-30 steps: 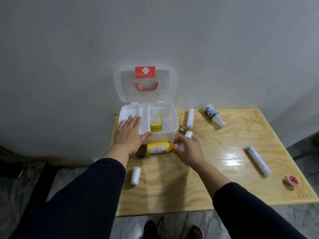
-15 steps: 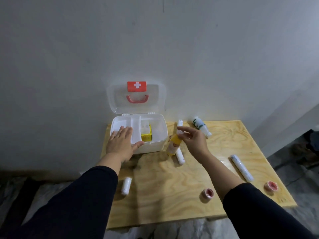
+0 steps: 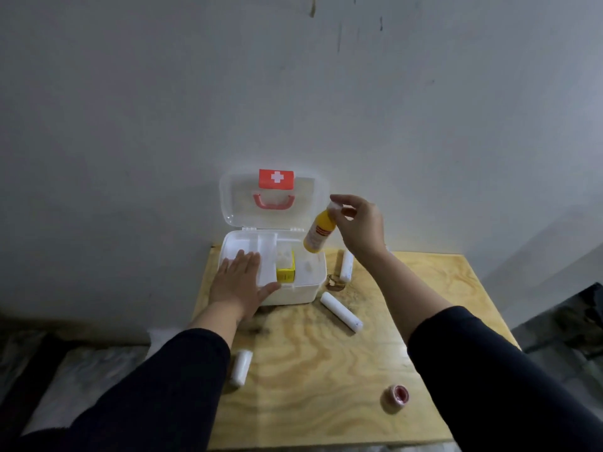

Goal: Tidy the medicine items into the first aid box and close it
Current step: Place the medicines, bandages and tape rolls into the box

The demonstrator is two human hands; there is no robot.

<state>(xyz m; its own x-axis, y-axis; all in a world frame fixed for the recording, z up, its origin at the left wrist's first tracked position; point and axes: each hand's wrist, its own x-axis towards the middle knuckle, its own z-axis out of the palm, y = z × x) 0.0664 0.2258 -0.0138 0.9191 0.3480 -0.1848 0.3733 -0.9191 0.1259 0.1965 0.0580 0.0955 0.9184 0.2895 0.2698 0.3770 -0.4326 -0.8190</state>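
The white first aid box (image 3: pixel 306 293) stands open at the table's back left, its clear lid (image 3: pixel 235 203) with a red cross upright against the wall. A yellow carton (image 3: pixel 286 274) sits inside it. My left hand (image 3: pixel 241 283) lies flat on the box's front left rim, fingers apart. My right hand (image 3: pixel 357 225) grips the white cap of a yellow bottle (image 3: pixel 319 232), which hangs tilted over the box's right compartment. Three white rolls lie on the table: one (image 3: pixel 341 312) in front of the box, one (image 3: pixel 346 265) at its right, one (image 3: pixel 240 367) near my left sleeve.
A small pink tape roll (image 3: pixel 395 397) sits near the front of the wooden table (image 3: pixel 326 402). A grey wall rises right behind the box. The floor drops away beyond the table's left and right edges.
My right hand lifted the yellow bottle from the table in front of the box up over the box's right side. My left hand stayed on the box. The camera tilted upward.
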